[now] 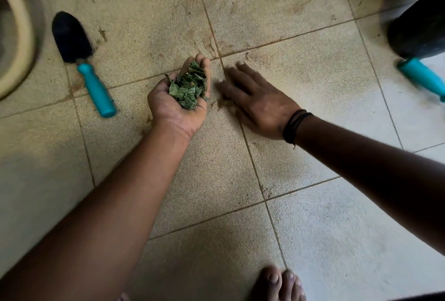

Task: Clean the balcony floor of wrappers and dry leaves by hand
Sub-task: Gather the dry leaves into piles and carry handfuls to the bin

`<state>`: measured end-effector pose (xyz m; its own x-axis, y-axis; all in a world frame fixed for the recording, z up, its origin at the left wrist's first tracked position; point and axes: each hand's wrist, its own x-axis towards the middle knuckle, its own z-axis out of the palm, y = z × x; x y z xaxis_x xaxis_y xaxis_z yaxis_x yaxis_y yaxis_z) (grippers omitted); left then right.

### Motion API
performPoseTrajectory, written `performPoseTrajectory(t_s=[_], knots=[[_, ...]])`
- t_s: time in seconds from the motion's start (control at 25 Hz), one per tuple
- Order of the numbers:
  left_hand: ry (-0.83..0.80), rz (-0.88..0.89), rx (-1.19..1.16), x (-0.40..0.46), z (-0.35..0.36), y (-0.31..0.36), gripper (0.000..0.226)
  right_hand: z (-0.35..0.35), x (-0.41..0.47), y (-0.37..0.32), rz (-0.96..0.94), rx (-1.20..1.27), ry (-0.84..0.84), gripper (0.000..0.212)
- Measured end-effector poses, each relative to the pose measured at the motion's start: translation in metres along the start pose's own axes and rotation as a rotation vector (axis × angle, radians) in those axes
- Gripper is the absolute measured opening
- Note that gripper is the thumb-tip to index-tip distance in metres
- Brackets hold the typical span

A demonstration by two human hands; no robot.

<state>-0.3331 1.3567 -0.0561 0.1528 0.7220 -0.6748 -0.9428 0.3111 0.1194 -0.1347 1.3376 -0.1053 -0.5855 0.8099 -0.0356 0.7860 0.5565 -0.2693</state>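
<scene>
My left hand (168, 108) is turned palm up just above the beige tiled floor (313, 228), cupped round a heap of crumpled green dry leaves (189, 86). My right hand (255, 103) lies palm down on the tiles just right of it, fingers spread and straight, blurred by motion. A few brown crumbs (220, 105) lie on the floor between the two hands. A black band circles my right wrist. No wrapper is in sight.
A black trowel with a teal handle (96, 91) lies on the floor to the left. A second teal handle (423, 77) sticks out at the right under a black pot (419, 33). More dark pots line the top edge. My bare foot (277, 284) is at the bottom.
</scene>
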Motion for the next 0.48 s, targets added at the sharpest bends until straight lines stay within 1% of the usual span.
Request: performPoseTrajectory(t_s=[0.04, 0.12, 0.2, 0.32, 0.4, 0.48], knots=[[-0.002, 0.001, 0.004, 0.0, 0.0, -0.002, 0.055, 0.002, -0.005, -0.005, -0.029, -0.03, -0.026, 0.056], [-0.011, 0.0, 0.006, 0.0, 0.0, -0.003, 0.056, 0.004, -0.013, -0.014, -0.018, -0.061, -0.051, 0.055], [-0.019, -0.004, 0.013, 0.0, 0.0, -0.003, 0.056, 0.002, -0.018, -0.025, 0.014, -0.089, -0.039, 0.052], [-0.029, -0.012, 0.01, 0.0, -0.001, -0.004, 0.059, -0.006, -0.026, -0.036, -0.002, -0.212, 0.002, 0.046], [-0.034, -0.015, 0.015, -0.001, -0.001, -0.005, 0.059, -0.01, -0.03, -0.04, -0.011, -0.25, -0.005, 0.034], [-0.032, -0.02, 0.028, -0.001, 0.001, -0.007, 0.062, -0.011, -0.032, -0.04, -0.027, -0.273, -0.052, 0.02]])
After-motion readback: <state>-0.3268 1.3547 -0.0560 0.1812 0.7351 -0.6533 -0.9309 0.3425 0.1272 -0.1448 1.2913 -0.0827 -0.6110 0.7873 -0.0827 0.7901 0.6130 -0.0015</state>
